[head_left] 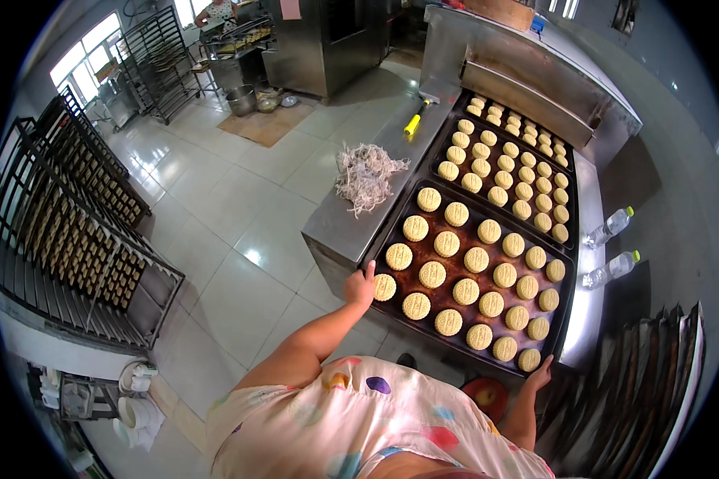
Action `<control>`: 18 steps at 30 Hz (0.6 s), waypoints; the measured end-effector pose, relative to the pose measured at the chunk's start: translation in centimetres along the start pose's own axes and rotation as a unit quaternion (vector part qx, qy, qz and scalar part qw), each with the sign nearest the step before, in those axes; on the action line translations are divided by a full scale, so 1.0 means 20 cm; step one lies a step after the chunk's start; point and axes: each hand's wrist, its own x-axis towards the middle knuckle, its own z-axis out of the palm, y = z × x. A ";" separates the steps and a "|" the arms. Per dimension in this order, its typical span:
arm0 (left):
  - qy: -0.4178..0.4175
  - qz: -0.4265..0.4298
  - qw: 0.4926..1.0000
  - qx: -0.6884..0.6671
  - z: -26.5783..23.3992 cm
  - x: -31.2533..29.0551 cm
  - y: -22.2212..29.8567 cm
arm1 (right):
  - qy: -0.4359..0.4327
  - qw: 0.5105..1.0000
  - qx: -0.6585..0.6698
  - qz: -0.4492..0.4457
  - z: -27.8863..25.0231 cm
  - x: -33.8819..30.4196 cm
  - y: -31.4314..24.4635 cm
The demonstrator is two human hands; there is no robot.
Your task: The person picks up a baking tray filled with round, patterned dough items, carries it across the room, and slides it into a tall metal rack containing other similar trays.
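Observation:
A dark baking tray (454, 269) lies before me with several rows of round, pale yellow, stamped pastries (491, 304) on it. My left hand (361, 287) is closed on its left edge near the front corner, thumb up along the rim. At the near right corner, my right hand (541, 374) grips the rim; its fingers are partly hidden under the tray. Just beyond sits a second pastry-filled tray (487, 183), its near edge close against mine. A third tray of pastries (515, 120) lies farther back, in front of a metal oven opening (527, 100).
Left of the trays, a metal ledge (351, 227) holds a bundle of pale rag strands (367, 177) and a yellow-handled scraper (413, 125). Two clear bottles (611, 270) stand along the right side. Upright dark trays (631, 383) fill the lower right. Loaded racks (80, 231) stand left.

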 end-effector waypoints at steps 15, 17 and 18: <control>0.013 0.006 1.000 -0.004 0.00 -0.01 0.00 | -0.031 0.999 -0.017 0.027 -0.04 0.06 0.10; 0.015 0.007 1.000 -0.013 -0.02 -0.02 0.02 | 0.003 1.000 -0.018 0.020 -0.03 0.01 0.03; 0.013 0.010 1.000 -0.024 -0.02 -0.02 0.04 | 0.010 0.999 -0.023 0.028 -0.05 0.05 0.09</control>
